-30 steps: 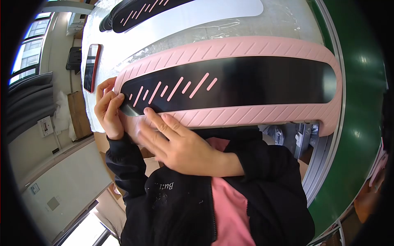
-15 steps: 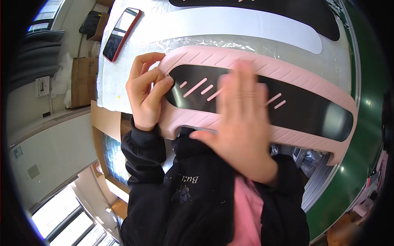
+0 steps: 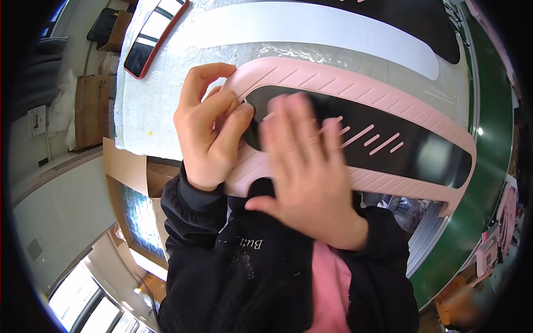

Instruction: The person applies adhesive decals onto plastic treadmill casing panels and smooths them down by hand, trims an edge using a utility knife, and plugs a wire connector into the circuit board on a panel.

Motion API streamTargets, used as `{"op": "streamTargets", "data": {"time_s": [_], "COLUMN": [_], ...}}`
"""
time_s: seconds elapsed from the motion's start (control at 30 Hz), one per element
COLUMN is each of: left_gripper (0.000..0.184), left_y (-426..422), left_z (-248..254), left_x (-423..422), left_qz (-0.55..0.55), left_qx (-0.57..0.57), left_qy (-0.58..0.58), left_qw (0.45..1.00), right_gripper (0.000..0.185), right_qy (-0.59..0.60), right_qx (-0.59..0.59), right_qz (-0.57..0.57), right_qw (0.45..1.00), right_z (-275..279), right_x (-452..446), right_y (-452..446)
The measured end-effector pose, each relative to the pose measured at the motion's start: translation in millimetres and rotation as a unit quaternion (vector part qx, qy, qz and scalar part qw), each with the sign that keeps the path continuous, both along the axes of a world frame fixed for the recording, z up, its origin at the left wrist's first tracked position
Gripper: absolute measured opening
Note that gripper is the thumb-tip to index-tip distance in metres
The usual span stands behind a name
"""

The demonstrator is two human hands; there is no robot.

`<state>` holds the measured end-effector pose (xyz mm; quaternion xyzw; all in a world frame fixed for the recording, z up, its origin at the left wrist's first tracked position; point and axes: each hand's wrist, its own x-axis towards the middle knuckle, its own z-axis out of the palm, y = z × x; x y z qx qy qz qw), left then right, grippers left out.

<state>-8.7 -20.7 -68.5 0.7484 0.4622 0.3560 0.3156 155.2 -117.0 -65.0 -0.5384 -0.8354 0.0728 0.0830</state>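
A long pink plastic panel (image 3: 311, 71) with slanted grooves lies across the front of the table, close to my body. Set into its middle is a glossy black strip (image 3: 427, 158) marked with short pink slanted bars. My left hand (image 3: 208, 130) is closed around the panel's left end, with thumb and forefinger pinching the edge near the black strip's tip. Flat on the left part of the strip lies my right hand (image 3: 311, 172), fingers stretched out and blurred by motion. It hides some of the pink bars and part of the panel's lower edge.
Behind the panel lies a long white strip (image 3: 311, 25), with a black piece (image 3: 427, 33) beyond it. A red-edged phone (image 3: 150, 47) rests at the table's back left. Cardboard boxes (image 3: 91, 111) stand left of the table, and green floor (image 3: 472, 166) shows at right.
My right hand has slid left along the black strip, uncovering pink bars on its right. My left hand keeps its hold on the panel's end. The view has shifted slightly.
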Motion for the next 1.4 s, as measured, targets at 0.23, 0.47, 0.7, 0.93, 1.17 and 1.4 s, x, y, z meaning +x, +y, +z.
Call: {"op": "streamTargets", "data": {"time_s": [0.23,0.47,0.7,0.93,1.17,1.4], "left_gripper": [0.019,0.048,0.058,0.069,0.069,0.052], "left_y": [6,13,17,13,15,20], "left_z": [-6,-36,-39,-31,-27,-13], "left_x": [-4,0,-5,-4,-4,-3], "left_qz": [-0.036,-0.039,-0.048,-0.128,-0.141,-0.142], "left_qx": [0.052,-0.169,-0.167,-0.128,-0.175,-0.127], "left_qy": [0.019,-0.328,-0.316,-0.214,-0.213,-0.059], "left_qw": [0.998,0.929,0.933,0.960,0.951,0.980], "right_gripper": [0.100,0.095,0.069,0.061,0.056,0.038], "right_qy": [0.060,0.083,0.259,0.057,0.137,0.124], "right_qx": [0.027,0.038,0.081,0.126,0.037,0.097], "right_qz": [-0.054,-0.015,0.104,-0.201,-0.241,-0.204], "right_qw": [0.996,0.996,0.957,0.970,0.960,0.966], "right_z": [8,-2,2,5,7,2], "right_x": [61,-32,15,43,43,44], "right_y": [-4,19,11,30,49,44]}}
